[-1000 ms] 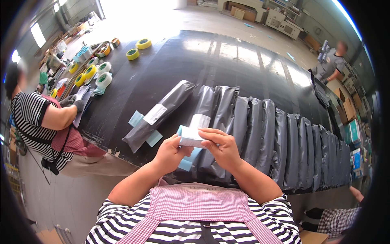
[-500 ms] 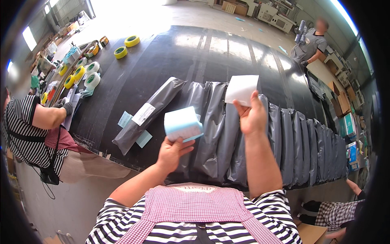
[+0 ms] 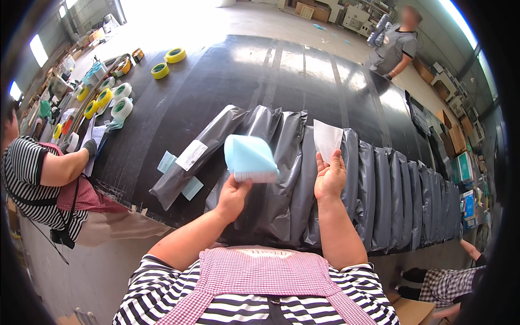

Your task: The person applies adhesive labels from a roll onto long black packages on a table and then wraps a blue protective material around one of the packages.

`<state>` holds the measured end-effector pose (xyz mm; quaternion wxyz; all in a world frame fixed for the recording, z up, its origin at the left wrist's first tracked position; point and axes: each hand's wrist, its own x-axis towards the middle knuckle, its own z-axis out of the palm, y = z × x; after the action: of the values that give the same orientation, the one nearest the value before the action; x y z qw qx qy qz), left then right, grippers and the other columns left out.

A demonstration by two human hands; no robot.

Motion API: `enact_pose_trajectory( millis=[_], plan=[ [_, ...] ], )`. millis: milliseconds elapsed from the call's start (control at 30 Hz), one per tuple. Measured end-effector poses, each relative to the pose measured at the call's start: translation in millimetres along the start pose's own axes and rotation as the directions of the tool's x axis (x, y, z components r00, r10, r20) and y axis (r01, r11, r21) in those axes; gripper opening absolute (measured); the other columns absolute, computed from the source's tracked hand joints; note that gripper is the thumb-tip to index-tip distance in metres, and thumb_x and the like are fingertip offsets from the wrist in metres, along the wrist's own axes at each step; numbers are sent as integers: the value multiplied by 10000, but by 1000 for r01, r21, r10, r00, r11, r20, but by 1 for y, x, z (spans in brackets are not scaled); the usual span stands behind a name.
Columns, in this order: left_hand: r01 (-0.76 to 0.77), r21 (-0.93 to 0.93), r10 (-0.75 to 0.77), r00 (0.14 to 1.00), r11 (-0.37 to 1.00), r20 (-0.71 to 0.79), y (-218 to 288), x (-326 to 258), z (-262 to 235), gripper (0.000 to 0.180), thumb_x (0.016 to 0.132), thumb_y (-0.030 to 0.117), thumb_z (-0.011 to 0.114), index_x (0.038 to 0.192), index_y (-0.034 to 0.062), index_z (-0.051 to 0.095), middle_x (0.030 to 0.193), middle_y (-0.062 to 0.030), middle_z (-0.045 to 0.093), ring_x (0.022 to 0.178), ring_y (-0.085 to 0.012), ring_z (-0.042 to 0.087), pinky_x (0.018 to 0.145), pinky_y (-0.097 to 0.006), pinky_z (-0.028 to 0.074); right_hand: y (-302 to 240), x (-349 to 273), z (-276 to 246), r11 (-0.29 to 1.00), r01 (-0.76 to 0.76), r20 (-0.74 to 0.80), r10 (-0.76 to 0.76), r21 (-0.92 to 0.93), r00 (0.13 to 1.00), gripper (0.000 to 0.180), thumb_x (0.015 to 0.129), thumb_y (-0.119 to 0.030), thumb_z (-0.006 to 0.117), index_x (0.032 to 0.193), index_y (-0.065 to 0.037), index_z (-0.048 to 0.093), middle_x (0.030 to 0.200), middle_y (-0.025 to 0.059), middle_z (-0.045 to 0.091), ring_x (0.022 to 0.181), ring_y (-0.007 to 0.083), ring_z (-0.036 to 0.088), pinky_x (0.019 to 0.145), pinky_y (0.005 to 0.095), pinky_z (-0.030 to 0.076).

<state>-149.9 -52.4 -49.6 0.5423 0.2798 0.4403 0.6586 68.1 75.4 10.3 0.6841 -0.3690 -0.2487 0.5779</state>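
My left hand (image 3: 233,197) pinches a strip of paper labels with light blue backing (image 3: 248,154), folded over at the top, its printed face partly showing along the bottom. In my right hand (image 3: 330,177) is a single white label (image 3: 327,138), gripped by its lower end above the row of parcels. Long grey plastic-wrapped parcels (image 3: 290,173) lie side by side on the black table. To their left, a slanted grey parcel (image 3: 216,130) bears a white printed label (image 3: 192,155), and light blue paper pieces (image 3: 192,187) stick out from beside it.
Rolls of tape (image 3: 122,108) sit on the table's left part, with two more yellow rolls (image 3: 160,70) farther back. A co-worker in stripes (image 3: 49,168) handles papers at the left. Another person (image 3: 394,49) stands at the far right edge; a third (image 3: 449,279) is at lower right.
The white label in my right hand has tilted and come slightly nearer me. The blue-backed strip has risen and folded over. The far person has shifted left along the table.
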Motion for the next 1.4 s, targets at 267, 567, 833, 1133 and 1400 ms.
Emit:
enact_pose_trajectory(
  millis=[267,567,833,1133,1400],
  plan=[
    [-464,617,-74,759,636,647,-22,-41,17,192,888,137,737,1004,33,623,1350,-313,530,1489,-505,176,1149,-552,299,10,-3,-13,686,607,565,-336,-401,753,310,991,-210,670,1230,-14,683,1289,114,651,1220,224,616,1069,372,492],
    [-580,522,-79,619,625,781,-10,-75,18,243,915,179,715,854,4,558,951,-247,669,1480,-428,293,1080,-620,363,26,-26,-11,113,925,926,-67,-363,371,327,788,-125,811,1104,-81,741,1260,136,671,1267,330,589,1032,408,513],
    [-583,469,-31,605,664,795,-22,-73,9,207,912,153,719,859,-2,592,1144,-313,622,1386,-475,418,1050,-494,439,37,-37,-24,89,896,897,132,-435,422,304,826,-159,783,1120,-93,745,1306,153,649,1299,331,563,1086,437,456],
    [-603,500,-76,589,622,805,-32,-73,6,205,906,165,724,850,17,593,1138,-275,622,1314,-481,485,1027,-477,457,18,-56,31,-172,827,726,408,-535,554,331,921,-230,657,1220,-91,686,1428,126,570,1313,278,542,1127,570,347],
    [-234,589,-306,677,773,670,-26,-77,10,176,893,138,730,847,25,603,958,-174,640,1346,-430,462,969,-484,464,89,-47,42,-501,628,372,520,-596,769,495,831,-270,680,1290,-89,645,1687,135,106,1560,375,-46,1169,717,133]
  ],
)
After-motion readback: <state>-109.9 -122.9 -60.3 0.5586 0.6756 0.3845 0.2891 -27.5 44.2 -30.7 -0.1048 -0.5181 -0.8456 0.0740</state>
